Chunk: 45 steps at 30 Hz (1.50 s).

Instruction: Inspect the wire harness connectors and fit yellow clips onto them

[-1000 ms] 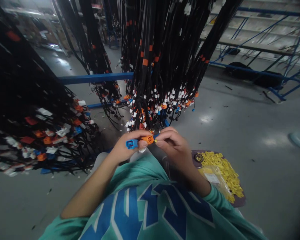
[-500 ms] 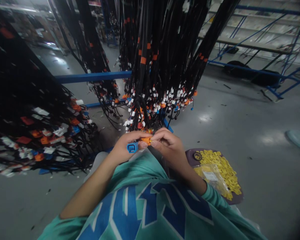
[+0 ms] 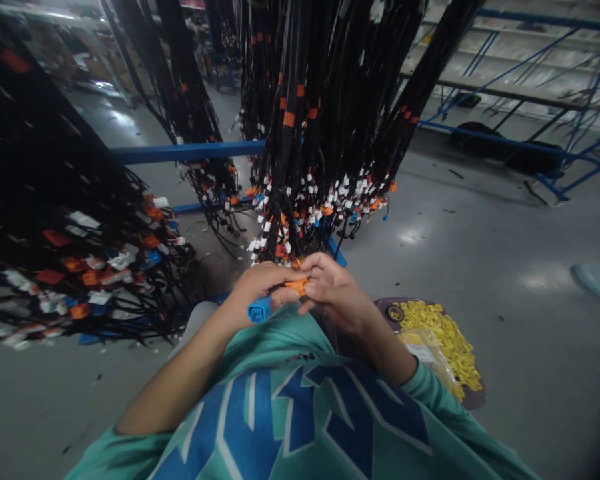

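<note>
Between thumb and fingers, my left hand grips an orange connector. A blue connector sticks out below the same hand, its open face toward me. My right hand is closed at the orange connector's right end, thumb and index finger pressing there. Whether a small part sits in those fingertips is hidden. Just beyond my hands hang black wire harnesses ending in many white, orange and blue connectors.
At the lower right, a dark round stool top bears a heap of small yellow parts, a plastic bag and a black ring. More harnesses hang at left. A blue rail crosses behind; a blue-framed rack stands back right.
The blue connector has shifted slightly left and down and turned a little. My right fingers have moved over the orange connector's right end, with the other fingers more spread.
</note>
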Available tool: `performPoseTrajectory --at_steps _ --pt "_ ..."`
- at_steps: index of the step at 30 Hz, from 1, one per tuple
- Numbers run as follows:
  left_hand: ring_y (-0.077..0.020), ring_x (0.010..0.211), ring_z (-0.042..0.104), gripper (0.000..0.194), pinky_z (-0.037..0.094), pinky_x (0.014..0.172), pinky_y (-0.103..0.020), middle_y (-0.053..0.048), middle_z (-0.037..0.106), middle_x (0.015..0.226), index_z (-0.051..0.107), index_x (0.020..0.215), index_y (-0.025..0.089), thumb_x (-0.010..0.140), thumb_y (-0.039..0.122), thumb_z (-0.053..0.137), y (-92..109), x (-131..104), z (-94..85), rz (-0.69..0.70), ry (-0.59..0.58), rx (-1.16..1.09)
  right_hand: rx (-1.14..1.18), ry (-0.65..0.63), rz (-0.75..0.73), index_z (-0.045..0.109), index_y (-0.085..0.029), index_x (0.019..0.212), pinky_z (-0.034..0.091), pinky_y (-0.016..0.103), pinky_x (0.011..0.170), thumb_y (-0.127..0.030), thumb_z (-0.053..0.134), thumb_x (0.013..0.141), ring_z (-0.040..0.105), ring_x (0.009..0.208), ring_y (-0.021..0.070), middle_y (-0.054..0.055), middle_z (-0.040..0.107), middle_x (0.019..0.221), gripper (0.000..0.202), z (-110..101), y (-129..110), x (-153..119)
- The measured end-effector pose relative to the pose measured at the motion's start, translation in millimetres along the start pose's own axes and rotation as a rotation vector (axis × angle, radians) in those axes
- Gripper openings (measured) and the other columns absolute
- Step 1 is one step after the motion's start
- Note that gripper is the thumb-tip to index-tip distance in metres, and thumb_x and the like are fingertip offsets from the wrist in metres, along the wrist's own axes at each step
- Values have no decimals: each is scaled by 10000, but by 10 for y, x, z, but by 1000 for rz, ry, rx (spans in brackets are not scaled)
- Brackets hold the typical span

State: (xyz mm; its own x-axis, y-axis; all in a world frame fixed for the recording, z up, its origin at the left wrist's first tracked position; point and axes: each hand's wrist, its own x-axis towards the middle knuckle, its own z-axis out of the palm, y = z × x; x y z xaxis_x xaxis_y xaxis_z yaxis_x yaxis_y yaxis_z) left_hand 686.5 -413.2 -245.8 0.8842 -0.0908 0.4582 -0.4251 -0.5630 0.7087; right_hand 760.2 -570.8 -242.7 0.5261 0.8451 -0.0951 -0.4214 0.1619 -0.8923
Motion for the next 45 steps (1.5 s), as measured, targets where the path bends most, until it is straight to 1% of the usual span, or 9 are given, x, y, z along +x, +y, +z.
performPoseTrajectory --at_steps 7,14,17,20,25,28,33,39,45 --pt "-147 691 598 352 424 679 -258 -46 693 769 680 935 195 805 475 511 -15 -41 41 0 7 12 41 -54 28 456 -211 848 548 215 525 -267 756 599 575 654 82 -47 523 782 394 -44 15 41" --pt "-136 744 591 328 440 673 -233 -39 661 819 638 986 160 846 400 465 -14 38 80 -254 76 -184 -12 8 -14 453 -212 891 502 219 497 -452 632 711 547 528 79 -58 519 648 350 -87 164 199" --pt "-137 737 578 345 440 667 -235 -39 639 806 627 974 145 840 416 461 -34 106 55 -286 156 -219 -198 230 -193 472 -211 933 487 230 516 -479 584 735 555 615 102 -23 527 733 352 -49 244 207" --pt "-147 736 573 338 437 674 -246 -38 636 797 626 918 141 838 412 440 -71 148 46 -345 188 -125 -560 423 -525 505 -227 981 491 285 658 -408 626 716 558 813 152 29 553 892 343 34 241 145" --pt "-206 913 587 259 437 813 -311 -54 658 967 607 945 166 744 275 486 -140 130 100 -377 103 71 -1095 230 -795 584 -254 995 417 401 858 -357 636 732 534 961 228 60 610 995 287 197 134 88" --pt "-215 934 590 362 429 826 -326 -63 642 1044 555 1080 185 729 229 479 -124 84 83 -340 0 177 -1102 218 -754 612 -238 950 427 375 826 -295 571 787 557 918 210 55 634 948 177 164 105 125" --pt "-170 645 564 436 379 578 -242 -14 618 726 554 1043 165 773 501 491 -41 42 -13 -267 -175 233 -765 291 -570 626 -225 887 449 321 799 -297 599 742 564 877 169 29 618 914 164 -42 91 177" --pt "-128 620 528 379 361 591 -216 5 602 686 608 881 169 835 480 396 -50 74 1 -272 -146 143 -392 226 -330 599 -208 981 480 282 728 -493 555 759 577 820 143 42 609 935 364 -195 163 181" --pt "-124 615 495 378 378 577 -208 7 573 659 606 963 152 814 462 449 -149 42 -25 -343 30 33 -674 212 -108 640 -181 927 495 255 634 -339 602 750 600 713 132 19 649 791 240 -1062 413 -450"
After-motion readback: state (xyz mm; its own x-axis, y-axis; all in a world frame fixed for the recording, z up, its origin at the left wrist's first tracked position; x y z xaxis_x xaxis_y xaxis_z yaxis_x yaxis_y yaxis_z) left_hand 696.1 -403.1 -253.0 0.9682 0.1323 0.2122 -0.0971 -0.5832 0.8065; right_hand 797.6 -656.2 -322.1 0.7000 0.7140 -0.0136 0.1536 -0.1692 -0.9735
